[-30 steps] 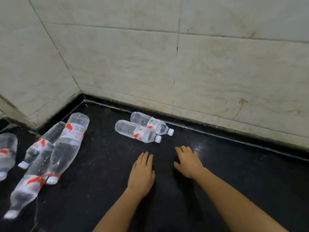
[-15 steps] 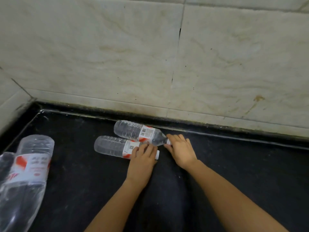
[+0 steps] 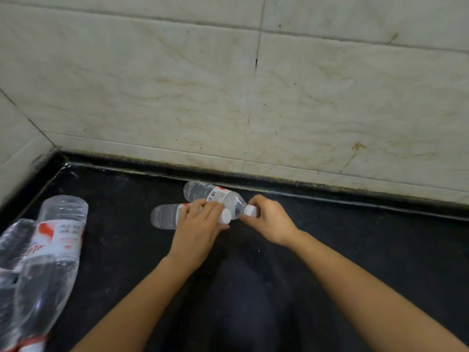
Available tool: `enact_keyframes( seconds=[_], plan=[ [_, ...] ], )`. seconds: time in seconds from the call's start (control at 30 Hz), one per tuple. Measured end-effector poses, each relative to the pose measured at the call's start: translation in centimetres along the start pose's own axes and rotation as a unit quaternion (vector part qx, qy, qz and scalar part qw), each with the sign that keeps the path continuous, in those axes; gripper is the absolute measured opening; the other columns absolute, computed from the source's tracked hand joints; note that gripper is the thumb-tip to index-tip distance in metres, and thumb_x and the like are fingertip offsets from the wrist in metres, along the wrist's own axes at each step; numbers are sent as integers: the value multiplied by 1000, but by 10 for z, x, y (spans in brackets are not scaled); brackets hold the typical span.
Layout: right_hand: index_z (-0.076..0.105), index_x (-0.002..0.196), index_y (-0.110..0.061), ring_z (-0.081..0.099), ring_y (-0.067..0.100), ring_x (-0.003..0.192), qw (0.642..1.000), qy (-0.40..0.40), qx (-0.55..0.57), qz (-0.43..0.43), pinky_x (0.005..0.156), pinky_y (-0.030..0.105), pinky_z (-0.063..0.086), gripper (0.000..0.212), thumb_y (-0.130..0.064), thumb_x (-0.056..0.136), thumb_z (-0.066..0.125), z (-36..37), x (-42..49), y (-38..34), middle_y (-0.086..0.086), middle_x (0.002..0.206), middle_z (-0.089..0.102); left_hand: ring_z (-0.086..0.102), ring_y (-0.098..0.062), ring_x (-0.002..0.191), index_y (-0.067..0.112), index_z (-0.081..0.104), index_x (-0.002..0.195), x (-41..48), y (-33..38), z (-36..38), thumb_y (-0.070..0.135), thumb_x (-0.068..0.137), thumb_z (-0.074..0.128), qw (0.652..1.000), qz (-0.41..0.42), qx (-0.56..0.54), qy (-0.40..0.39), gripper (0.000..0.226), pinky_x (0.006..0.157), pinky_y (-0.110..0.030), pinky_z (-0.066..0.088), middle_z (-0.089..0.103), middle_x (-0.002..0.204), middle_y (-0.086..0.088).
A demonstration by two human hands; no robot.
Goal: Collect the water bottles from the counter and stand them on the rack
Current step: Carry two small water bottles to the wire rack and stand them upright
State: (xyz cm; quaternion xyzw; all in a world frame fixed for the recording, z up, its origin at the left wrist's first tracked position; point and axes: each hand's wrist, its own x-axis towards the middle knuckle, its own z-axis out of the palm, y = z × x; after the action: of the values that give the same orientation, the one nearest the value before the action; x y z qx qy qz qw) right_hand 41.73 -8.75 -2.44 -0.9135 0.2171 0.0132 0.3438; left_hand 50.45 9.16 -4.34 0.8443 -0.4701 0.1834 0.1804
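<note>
On the black tabletop (image 3: 355, 250), nearest at the left edge, lies a heap of large bottles (image 3: 61, 224): at least three, overlapping too much for a sure count. Farther in, two small bottles lie on their sides, touching, caps to the right. The left grip (image 3: 198, 229) curls over the neck of the near small bottle (image 3: 165, 217). The right grip (image 3: 269, 222) pinches the white cap of the far small bottle (image 3: 210, 193), which lies just beside the tiled wall (image 3: 304, 97).
</note>
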Motion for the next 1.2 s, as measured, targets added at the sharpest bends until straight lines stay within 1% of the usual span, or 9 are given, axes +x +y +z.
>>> enact_keyframes(
  seconds=[0.2, 0.33, 0.47, 0.67, 0.8, 0.93, 1.0, 1.13, 1.2],
  plan=[
    [59, 96, -14, 59, 25, 79, 994, 77, -53, -51, 65, 39, 49, 28, -38, 83, 64, -55, -54, -25, 5, 90, 66, 39, -17, 103, 16, 59, 108, -6, 42, -43, 46, 85, 46, 982, -118, -139, 47, 39, 78, -25, 23, 63, 103, 4],
    [63, 87, -10, 61, 25, 76, 993, 106, -57, -16, 62, 39, 48, 28, -37, 80, 66, -85, -107, -12, 6, 82, 67, 34, -7, 100, 20, 59, 108, -16, 92, -61, 49, 81, 47, 942, -192, -271, 46, 42, 82, -35, 38, 50, 97, 14],
    [66, 77, -7, 62, 27, 72, 989, 127, -47, 57, 61, 42, 50, 31, -37, 74, 69, -123, -181, 29, 9, 74, 67, 41, -7, 102, 22, 60, 105, -28, 175, -71, 51, 76, 50, 919, -169, -356, -1, 42, 87, -35, 41, 45, 94, 19],
    [68, 77, -9, 54, 12, 65, 973, 194, -23, 124, 56, 28, 42, 27, -35, 74, 73, -192, -321, 89, 6, 74, 67, 43, -5, 108, 26, 59, 109, -38, 305, -85, 36, 84, 65, 910, -82, -402, -58, 27, 98, -33, 40, 44, 101, 20],
    [70, 80, -14, 54, 9, 64, 958, 258, -18, 124, 55, 25, 42, 20, -33, 76, 73, -236, -419, 124, 2, 73, 67, 45, -5, 104, 24, 61, 109, -44, 402, -110, 32, 82, 68, 904, -44, -423, -48, 29, 88, -22, 36, 52, 104, 8],
    [70, 79, -9, 51, 11, 61, 939, 319, -33, 125, 56, 28, 39, 26, -35, 79, 70, -276, -516, 163, 9, 71, 66, 49, -7, 98, 25, 61, 109, -52, 498, -128, 34, 82, 67, 886, -25, -460, -59, 29, 77, -14, 36, 51, 99, 10],
    [67, 75, -4, 46, 12, 58, 925, 352, -43, 138, 54, 30, 35, 33, -37, 80, 69, -294, -558, 181, 13, 67, 62, 54, -11, 97, 24, 64, 108, -52, 540, -133, 35, 81, 68, 869, -26, -488, -71, 29, 78, -18, 41, 55, 100, 6],
    [59, 66, -7, 41, 13, 56, 909, 378, -76, 157, 54, 32, 31, 34, -36, 81, 69, -334, -628, 209, 1, 57, 50, 61, -9, 92, 24, 66, 105, -41, 614, -140, 38, 78, 70, 835, -2, -539, -109, 30, 80, -28, 51, 65, 102, 1],
    [56, 62, -6, 41, 13, 54, 902, 390, -87, 163, 53, 32, 30, 38, -35, 82, 69, -355, -657, 223, 1, 56, 49, 63, -9, 91, 24, 67, 104, -30, 650, -144, 39, 78, 71, 823, 31, -554, -123, 30, 82, -31, 53, 67, 101, 0]
  ],
)
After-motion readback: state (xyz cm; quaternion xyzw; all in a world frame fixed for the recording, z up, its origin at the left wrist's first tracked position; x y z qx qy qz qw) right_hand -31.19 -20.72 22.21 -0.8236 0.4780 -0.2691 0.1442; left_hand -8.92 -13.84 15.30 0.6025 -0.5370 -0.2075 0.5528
